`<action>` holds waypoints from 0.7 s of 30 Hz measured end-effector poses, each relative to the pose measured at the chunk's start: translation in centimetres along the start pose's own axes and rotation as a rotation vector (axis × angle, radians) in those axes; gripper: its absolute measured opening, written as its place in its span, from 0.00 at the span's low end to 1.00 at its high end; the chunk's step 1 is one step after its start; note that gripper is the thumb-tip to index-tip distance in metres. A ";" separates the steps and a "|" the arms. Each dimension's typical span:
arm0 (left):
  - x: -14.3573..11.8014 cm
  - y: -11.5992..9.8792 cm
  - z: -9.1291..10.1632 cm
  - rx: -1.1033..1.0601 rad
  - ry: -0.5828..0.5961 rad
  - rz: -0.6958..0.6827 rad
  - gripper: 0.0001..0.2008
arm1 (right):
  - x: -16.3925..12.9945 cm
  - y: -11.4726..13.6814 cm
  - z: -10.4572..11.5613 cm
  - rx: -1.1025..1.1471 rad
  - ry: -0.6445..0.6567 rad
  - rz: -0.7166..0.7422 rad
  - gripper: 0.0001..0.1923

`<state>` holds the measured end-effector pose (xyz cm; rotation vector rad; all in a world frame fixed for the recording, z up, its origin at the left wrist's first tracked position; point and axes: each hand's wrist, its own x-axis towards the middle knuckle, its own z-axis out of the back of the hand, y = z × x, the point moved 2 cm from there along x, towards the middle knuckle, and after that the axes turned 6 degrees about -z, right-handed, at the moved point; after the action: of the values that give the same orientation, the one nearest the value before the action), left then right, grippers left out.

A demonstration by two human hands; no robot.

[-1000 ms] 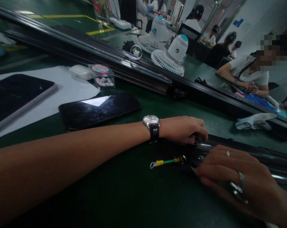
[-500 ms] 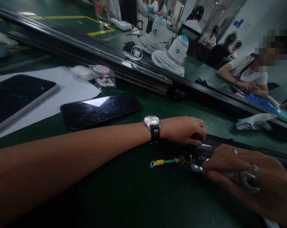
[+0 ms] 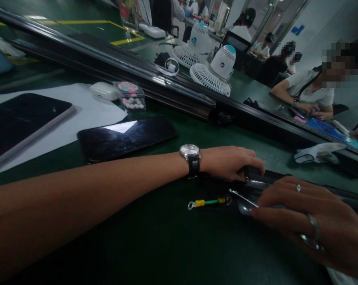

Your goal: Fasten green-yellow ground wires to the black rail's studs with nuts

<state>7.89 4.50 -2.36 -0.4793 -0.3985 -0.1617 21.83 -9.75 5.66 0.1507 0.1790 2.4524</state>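
Fingers of your left hand (image 3: 230, 162) stay clamped on the dark rail (image 3: 315, 190); your right hand (image 3: 309, 223) has flattened, pinning a thin metal tool (image 3: 243, 197) now angled toward the green-yellow wire (image 3: 208, 202) lying just beside it on the bench (image 3: 167, 237), so the fastening looks underway.

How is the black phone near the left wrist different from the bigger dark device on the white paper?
The phone lies straight on the green table, while the bigger dark device rests on the white paper. The phone is smaller and wholly in view; the device is larger and cut off by the picture's left edge. The phone reflects a bright patch; the device looks evenly dark. Both lie flat with dark screens facing up.
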 end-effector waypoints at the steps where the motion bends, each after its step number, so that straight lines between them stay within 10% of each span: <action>1: 0.0 0.0 0.0 -0.003 -0.004 -0.004 0.19 | -0.1 0.1 0.2 -0.014 -0.017 -0.002 0.18; 10: 0.0 0.0 0.0 0.034 0.020 0.023 0.08 | 0.0 1.7 -1.0 0.052 -0.293 -0.331 0.07; 21: 0.1 0.4 -0.4 0.035 -0.008 0.050 0.06 | 0.6 1.8 -2.2 0.044 -0.309 -0.272 0.05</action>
<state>8.17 4.64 -2.83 -0.4553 -0.3958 -0.1046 19.92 -10.95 3.87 0.4886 0.1094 2.1246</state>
